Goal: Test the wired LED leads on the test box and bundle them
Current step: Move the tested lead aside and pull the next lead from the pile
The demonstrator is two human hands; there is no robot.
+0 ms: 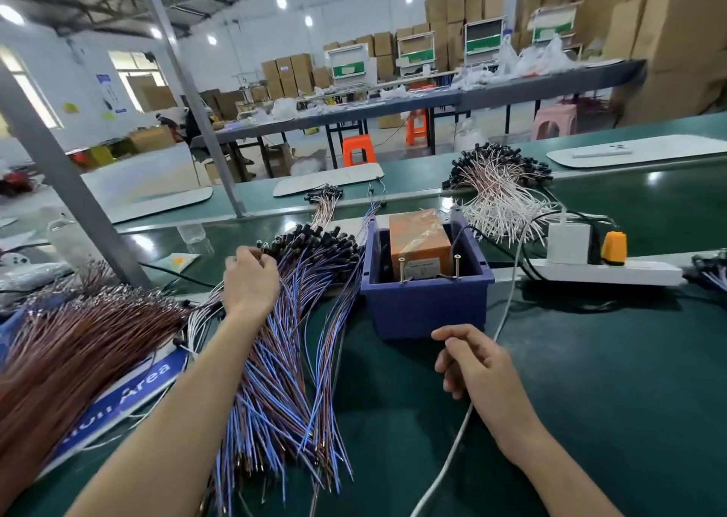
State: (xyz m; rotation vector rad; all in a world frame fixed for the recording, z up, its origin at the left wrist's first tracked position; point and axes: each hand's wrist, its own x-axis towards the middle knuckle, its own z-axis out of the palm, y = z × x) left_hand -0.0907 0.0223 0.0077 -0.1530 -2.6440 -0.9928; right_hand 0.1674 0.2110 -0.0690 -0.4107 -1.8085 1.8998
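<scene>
A big fan of blue-and-brown wired LED leads (283,359) lies on the green bench, black LED heads at the far end. My left hand (250,276) reaches over them, its fingers pinching at the heads near the top of the pile. The test box (419,247), orange and wrapped in film, sits in a blue bin (427,308) with two upright screws (402,270) at its front. My right hand (472,363) hovers in front of the bin with loosely curled fingers, holding nothing I can see.
A dense pile of red-brown leads (78,343) lies at left over a blue sign. White-wired leads (499,190) are heaped behind the bin. A white power strip (606,270) with plugs lies at right; its white cable (468,418) runs under my right hand.
</scene>
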